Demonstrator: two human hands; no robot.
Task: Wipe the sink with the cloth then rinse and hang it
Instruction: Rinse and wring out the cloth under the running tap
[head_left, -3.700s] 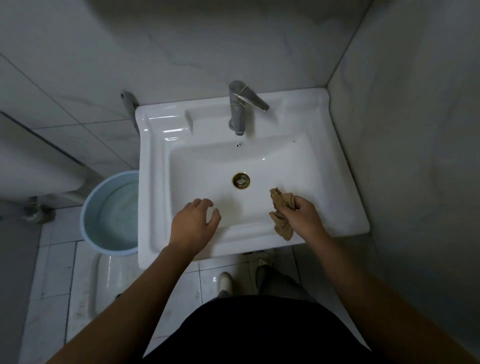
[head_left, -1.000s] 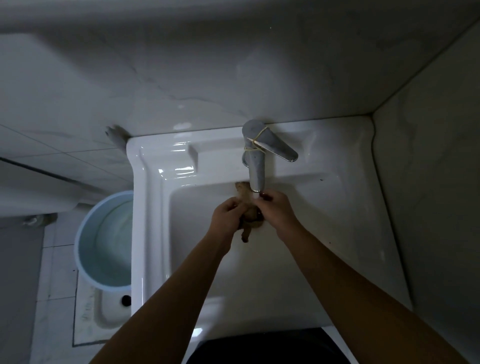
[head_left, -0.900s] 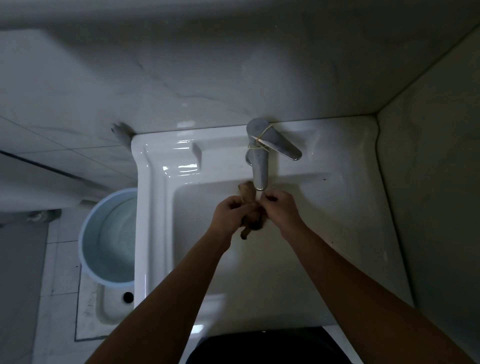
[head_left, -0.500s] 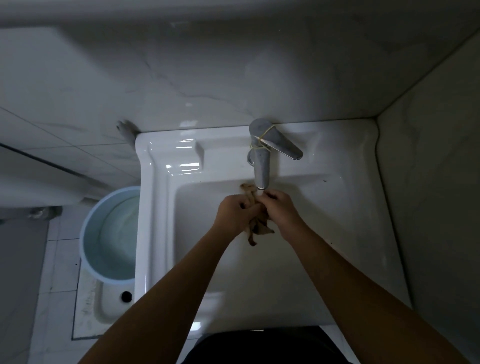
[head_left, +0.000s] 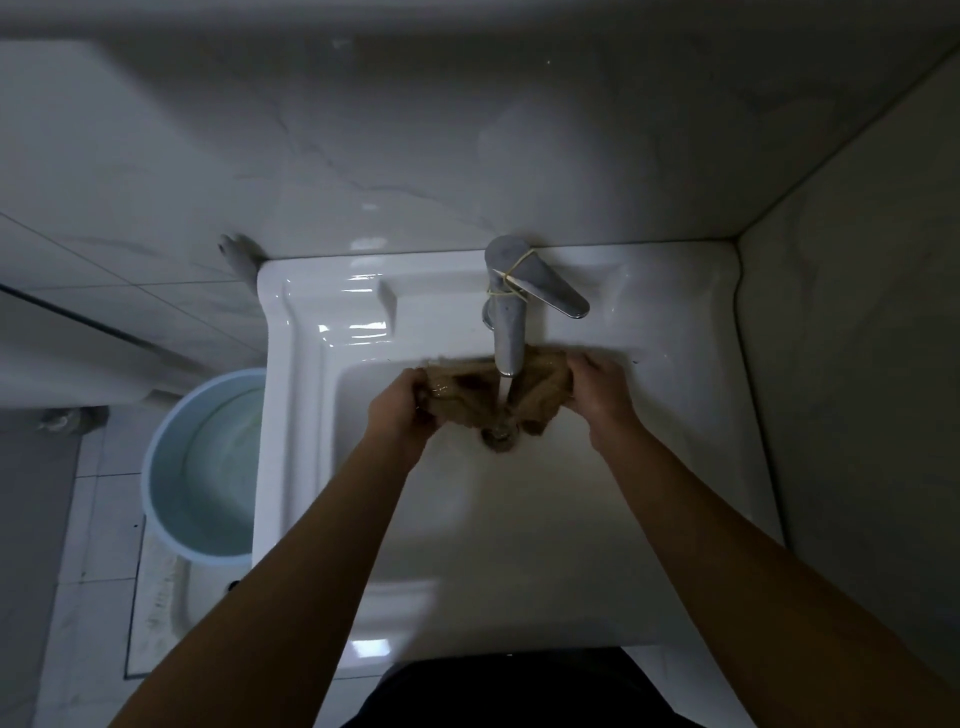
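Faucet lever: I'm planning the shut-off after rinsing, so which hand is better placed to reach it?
Probably the right hand: the lever angles toward its side, nearer it. The left hand grips the cloth on the far side of the spout and would have to cross the stream.

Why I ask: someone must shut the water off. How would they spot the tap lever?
Find the white sink in the tiled corner; a chrome faucet stands at its back rim. The lever is the flat arm on top, angled right, a yellowish band looped round it.
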